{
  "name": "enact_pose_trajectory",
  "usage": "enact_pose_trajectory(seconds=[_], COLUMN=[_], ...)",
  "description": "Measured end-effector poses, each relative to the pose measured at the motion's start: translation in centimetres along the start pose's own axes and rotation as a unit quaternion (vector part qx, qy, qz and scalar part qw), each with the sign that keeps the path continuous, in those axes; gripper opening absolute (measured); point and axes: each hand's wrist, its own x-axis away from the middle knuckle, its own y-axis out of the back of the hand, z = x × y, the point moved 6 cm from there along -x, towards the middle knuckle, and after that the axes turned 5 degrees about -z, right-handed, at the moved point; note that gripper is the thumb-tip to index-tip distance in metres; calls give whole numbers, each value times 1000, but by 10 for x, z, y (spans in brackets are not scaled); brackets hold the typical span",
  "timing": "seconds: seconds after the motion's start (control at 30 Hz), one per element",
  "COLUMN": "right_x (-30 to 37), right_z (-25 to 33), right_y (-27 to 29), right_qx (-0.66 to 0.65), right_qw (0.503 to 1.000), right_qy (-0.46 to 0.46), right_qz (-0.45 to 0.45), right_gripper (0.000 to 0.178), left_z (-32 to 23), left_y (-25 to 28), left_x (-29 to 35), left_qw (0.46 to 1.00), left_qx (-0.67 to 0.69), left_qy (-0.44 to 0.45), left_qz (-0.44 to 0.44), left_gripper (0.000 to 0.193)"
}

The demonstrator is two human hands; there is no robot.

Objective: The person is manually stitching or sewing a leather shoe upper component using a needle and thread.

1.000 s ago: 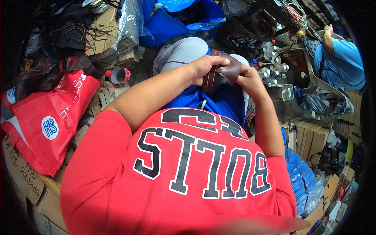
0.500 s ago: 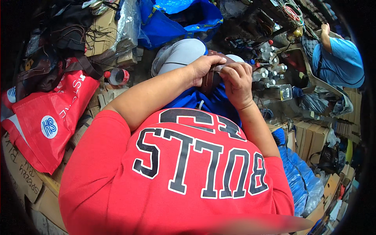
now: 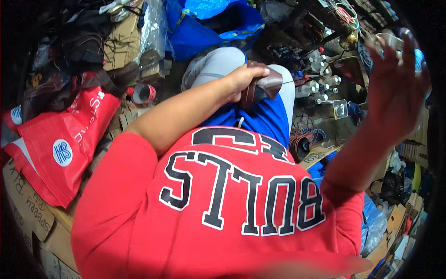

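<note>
Sitting in a red shirt (image 3: 223, 204) amid floor clutter, the person pins a brown leather piece (image 3: 262, 88) on the lap in the closed left hand (image 3: 244, 79) while the raised right hand (image 3: 395, 88), fingers spread, apparently pulls a thread (image 3: 304, 80) taut, a stitch that next wants snugging down.

Brown leather piece (image 3: 261, 88); red shirt (image 3: 218, 214), black-white lettering; blue shorts (image 3: 265, 118); red bag (image 3: 60, 144).

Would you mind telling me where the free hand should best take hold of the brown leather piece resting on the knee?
Probably the rounded far end of the brown leather piece, coming in from the person's right. The left hand already wraps its near end on the knee, so only that end sticks out bare, on the side where the right hand is raised and open.
</note>
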Motion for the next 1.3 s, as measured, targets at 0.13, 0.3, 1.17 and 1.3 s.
enact_pose_trajectory(seconds=[0.13, 0.3, 1.17, 1.3], right_x=[6, 58, 156, 164], right_z=[65, 71, -144, -175], right_y=[43, 133, 30, 1], right_qx=[19, 521, 342, 168], right_qw=[977, 833, 823, 840], right_qy=[-173, -134, -438, -484], right_qz=[126, 130, 120, 180], right_gripper=[14, 14, 42, 33], left_z=[-36, -79, -129, -175], left_y=[13, 52, -15, -33], left_x=[59, 93, 119, 166], left_qw=[941, 785, 924, 911], left_qx=[-338, -616, -322, -238], left_qy=[-8, -43, -192, -320], left_qz=[12, -37, 73, 105], left_gripper=[46, 39, 32, 31])
